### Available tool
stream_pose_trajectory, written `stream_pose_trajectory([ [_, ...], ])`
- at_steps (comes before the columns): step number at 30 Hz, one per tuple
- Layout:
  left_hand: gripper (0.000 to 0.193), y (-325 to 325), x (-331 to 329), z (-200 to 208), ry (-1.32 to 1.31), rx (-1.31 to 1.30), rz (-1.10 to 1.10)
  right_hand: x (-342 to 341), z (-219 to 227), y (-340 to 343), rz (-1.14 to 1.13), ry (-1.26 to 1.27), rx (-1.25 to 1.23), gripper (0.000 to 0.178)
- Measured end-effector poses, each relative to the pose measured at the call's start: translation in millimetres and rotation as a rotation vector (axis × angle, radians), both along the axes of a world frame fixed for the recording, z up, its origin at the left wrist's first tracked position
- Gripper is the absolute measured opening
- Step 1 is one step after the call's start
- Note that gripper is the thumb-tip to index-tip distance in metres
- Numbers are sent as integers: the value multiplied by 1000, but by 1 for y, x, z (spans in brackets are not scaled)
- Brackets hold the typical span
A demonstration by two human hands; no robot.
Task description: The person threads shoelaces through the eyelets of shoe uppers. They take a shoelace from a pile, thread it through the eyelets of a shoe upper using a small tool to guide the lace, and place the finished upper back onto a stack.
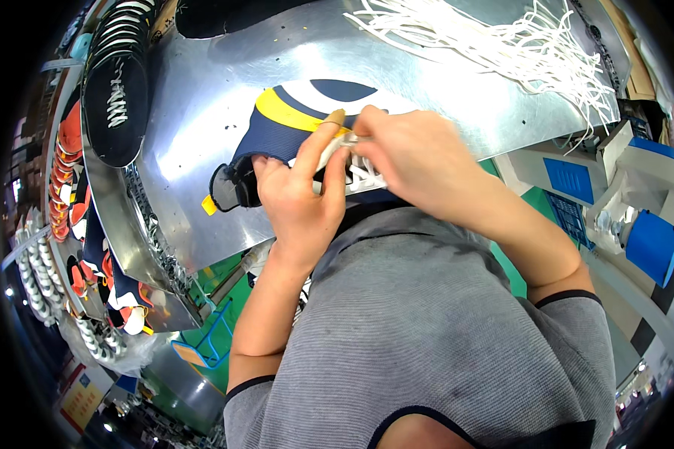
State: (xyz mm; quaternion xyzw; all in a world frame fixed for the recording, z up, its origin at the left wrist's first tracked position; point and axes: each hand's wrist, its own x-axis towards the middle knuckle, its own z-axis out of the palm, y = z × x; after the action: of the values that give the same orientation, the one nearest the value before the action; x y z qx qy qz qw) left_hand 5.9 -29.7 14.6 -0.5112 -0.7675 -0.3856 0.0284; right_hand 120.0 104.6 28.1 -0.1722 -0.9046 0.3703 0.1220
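A navy shoe upper point(279, 129) with a yellow band and white patches lies on its side on the metal table, near its front edge. My left hand point(301, 191) grips it by the opening, with one finger tucked inside the collar and others along the lacing edge; a finger wears a tan cover. White shoelace point(365, 176) runs across the eyelets. Over the eyelets my right hand point(412, 150) is closed in a pinch on the lace, slightly blurred. Its fingertips nearly meet those of my left hand. A yellow pull tab point(209, 205) sticks out at the heel.
Loose white laces point(494, 45) lie heaped at the table's point(195, 123) far right. A row of black laced uppers point(116, 105) stands along the left side. Orange uppers point(64, 172) hang beyond it. A blue-framed cart point(206, 340) is below left; a white machine with blue panels point(569, 179) stands right.
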Motion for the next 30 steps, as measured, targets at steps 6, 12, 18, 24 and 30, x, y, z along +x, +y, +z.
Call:
stream_pose_trajectory([
  [6,31,-3,-11,3,-461,7,31,-10,14,19,137,-71,111,17],
  [12,42,8,-14,7,-589,-17,71,-4,-18,31,-232,181,-452,20],
  [18,52,12,-12,-3,-423,38,144,-18,-42,9,-332,328,60,16],
  [24,49,-1,-35,32,-1139,-145,-152,-14,-41,21,-442,418,-284,21],
  [30,46,13,-40,29,-1183,-160,-76,-7,-23,13,37,457,89,30],
])
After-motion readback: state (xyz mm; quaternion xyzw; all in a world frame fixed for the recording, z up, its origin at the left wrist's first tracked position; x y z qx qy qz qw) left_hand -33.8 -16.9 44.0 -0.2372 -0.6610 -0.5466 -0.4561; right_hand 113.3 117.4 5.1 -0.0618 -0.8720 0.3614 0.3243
